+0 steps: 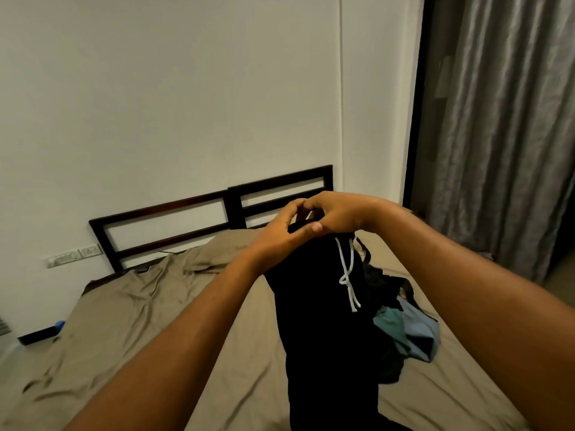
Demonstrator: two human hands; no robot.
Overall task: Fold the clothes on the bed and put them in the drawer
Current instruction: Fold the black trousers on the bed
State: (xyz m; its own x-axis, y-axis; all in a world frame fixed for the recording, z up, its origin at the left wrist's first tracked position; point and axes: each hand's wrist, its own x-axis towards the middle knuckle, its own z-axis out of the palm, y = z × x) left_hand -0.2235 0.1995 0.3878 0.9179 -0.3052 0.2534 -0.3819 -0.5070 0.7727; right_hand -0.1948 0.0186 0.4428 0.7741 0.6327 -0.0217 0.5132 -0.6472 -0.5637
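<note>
We've got the black pants (317,306) up off the bed (155,306), hanging over its middle, a bit twd the right edge. Both hands meet at the waistband. The left hand (281,234) has its fingers curled, pinching the top hem. The right hand (337,213) is touching the left, fingers & thumb curled down on the same hem. Neither is open, & nothing else is held.

Handling, our guess: soft knit, light, no stiffness. It drapes straight down from the pinch & will fold wherever we let it. Not slippery, not fragile. The white drawstring (350,275) dangles loose at the front & could snag or get folded in crooked. Best hold = waistband, hands spread to its two corners rather than bunched together as now, so the cloth hangs flat.

Long axis runs vertical: waistband up at our hands, legs pointing down. The lower end leaves frame, so can't tell if it touches the sheet. The clothes pile (407,331) lies by the bed's right edge, behind the pants.
</note>
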